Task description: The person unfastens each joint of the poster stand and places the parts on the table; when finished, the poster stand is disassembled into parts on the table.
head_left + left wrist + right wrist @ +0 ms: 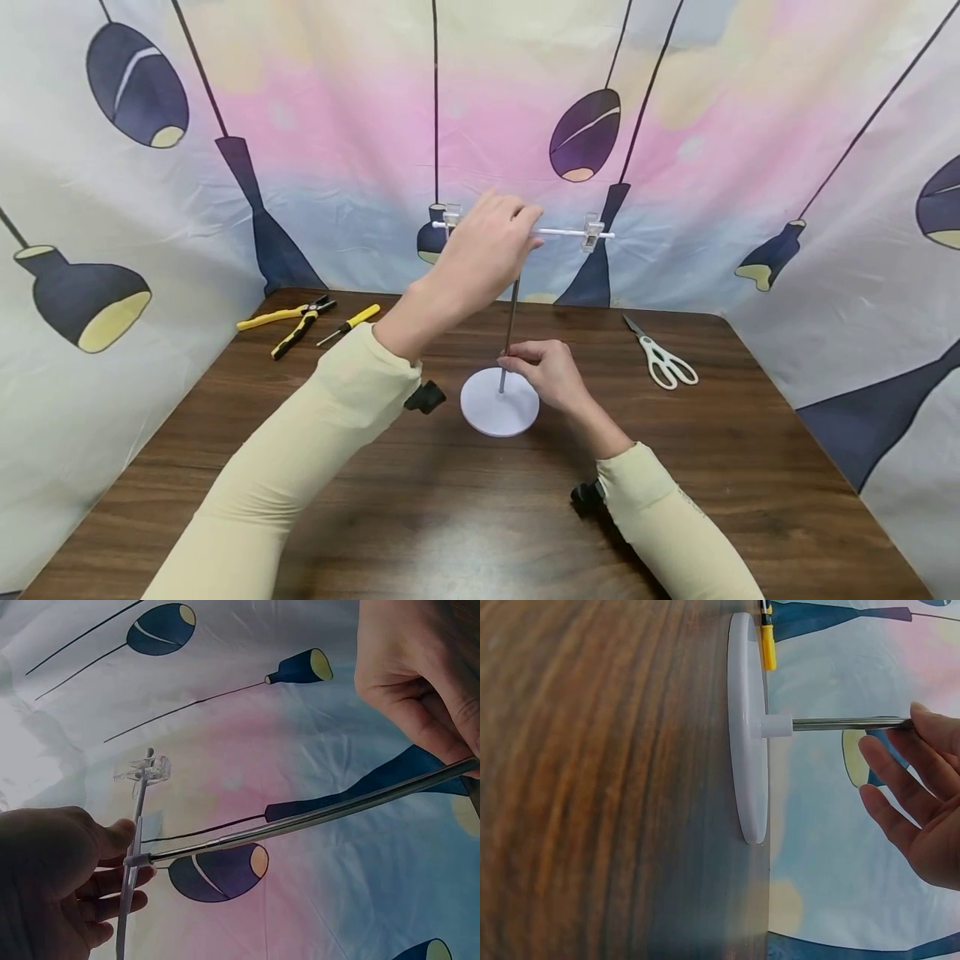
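Observation:
A display stand has a flat round white base (483, 408) on the table, a thin metal pole (513, 312) and a white crossbar (558, 232) at the top. Clear plastic clips (592, 233) sit near the crossbar's ends. My left hand (491, 242) holds the crossbar where it meets the pole; in the left wrist view, the thumb lies on one side and the fingers behind. Low on the pole, a little above the base, my right hand (551, 372) pinches the metal between thumb and index finger. Its other fingers are spread loosely in the right wrist view.
Yellow-and-black pliers (296, 321) and a yellow screwdriver (351, 323) lie at the back left of the wooden table (465, 525). White-handled scissors (663, 358) lie at the right. A printed cloth (337, 167) hangs behind and along both sides.

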`<act>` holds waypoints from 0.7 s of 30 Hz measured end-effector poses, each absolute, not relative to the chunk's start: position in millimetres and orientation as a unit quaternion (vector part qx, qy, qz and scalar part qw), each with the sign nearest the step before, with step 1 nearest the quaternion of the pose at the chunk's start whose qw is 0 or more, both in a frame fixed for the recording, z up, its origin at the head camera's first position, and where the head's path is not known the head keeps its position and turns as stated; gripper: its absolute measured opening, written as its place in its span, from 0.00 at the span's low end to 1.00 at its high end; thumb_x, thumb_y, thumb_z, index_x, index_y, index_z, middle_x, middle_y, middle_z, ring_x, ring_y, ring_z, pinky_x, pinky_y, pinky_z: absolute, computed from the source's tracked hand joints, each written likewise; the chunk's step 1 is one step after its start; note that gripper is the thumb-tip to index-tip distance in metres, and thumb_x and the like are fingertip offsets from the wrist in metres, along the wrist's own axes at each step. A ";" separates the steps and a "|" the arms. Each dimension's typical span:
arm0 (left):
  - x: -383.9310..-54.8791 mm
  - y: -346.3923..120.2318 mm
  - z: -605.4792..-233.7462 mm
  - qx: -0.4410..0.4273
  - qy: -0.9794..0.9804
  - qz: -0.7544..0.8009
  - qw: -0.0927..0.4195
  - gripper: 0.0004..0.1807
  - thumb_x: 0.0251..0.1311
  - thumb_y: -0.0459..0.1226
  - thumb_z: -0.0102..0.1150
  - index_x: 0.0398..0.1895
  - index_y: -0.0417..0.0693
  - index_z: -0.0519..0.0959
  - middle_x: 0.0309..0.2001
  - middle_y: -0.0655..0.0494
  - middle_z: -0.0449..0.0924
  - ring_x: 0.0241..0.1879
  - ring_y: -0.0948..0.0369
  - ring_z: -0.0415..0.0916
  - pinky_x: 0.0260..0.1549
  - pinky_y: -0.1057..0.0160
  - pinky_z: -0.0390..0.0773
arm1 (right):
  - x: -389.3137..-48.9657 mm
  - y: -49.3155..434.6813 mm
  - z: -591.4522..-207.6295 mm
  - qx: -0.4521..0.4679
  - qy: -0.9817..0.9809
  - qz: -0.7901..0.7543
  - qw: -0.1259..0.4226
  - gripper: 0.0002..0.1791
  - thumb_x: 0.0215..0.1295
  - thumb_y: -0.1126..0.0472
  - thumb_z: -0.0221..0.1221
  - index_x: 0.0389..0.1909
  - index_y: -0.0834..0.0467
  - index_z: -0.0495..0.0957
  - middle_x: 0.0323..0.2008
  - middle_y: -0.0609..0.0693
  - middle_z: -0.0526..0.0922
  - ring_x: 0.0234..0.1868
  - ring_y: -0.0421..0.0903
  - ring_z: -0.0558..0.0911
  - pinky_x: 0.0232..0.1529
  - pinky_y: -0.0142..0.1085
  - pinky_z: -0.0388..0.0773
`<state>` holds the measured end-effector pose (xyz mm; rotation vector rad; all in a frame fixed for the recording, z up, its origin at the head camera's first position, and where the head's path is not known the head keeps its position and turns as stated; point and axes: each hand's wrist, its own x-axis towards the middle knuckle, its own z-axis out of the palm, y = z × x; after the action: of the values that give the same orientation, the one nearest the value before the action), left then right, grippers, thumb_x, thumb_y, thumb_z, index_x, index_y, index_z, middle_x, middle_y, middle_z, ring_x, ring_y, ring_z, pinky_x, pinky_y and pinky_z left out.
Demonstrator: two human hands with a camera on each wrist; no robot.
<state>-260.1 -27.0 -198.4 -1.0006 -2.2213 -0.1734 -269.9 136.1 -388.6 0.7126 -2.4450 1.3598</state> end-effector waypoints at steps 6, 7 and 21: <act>-264.4 -24.6 -203.9 -0.371 -0.861 -0.056 0.344 0.11 0.73 0.39 0.56 0.46 0.38 0.80 0.36 0.47 0.75 0.42 0.49 0.74 0.60 0.55 0.64 | -271.0 134.8 -387.2 0.238 -0.841 0.469 0.130 0.07 0.61 0.63 0.70 0.38 0.63 0.89 0.34 0.50 0.89 0.36 0.44 0.87 0.37 0.38 0.83; -264.7 -24.4 -205.2 -0.370 -0.862 -0.057 0.343 0.11 0.73 0.38 0.55 0.46 0.38 0.80 0.36 0.47 0.75 0.41 0.49 0.74 0.60 0.55 0.65 | -270.7 134.5 -387.3 0.237 -0.839 0.471 0.131 0.07 0.61 0.63 0.70 0.38 0.63 0.88 0.34 0.50 0.89 0.36 0.44 0.87 0.37 0.39 0.83; -264.8 -22.6 -205.6 -0.338 -0.878 -0.066 0.334 0.11 0.75 0.37 0.52 0.48 0.46 0.83 0.34 0.50 0.76 0.41 0.52 0.75 0.55 0.55 0.68 | -270.3 134.4 -389.4 0.250 -0.829 0.480 0.144 0.08 0.64 0.61 0.68 0.40 0.62 0.89 0.36 0.50 0.89 0.37 0.44 0.87 0.38 0.40 0.84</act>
<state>-264.8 -22.6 -205.6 -0.8811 -2.2906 -0.1720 -270.3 134.4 -389.4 0.7200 -2.3892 1.3833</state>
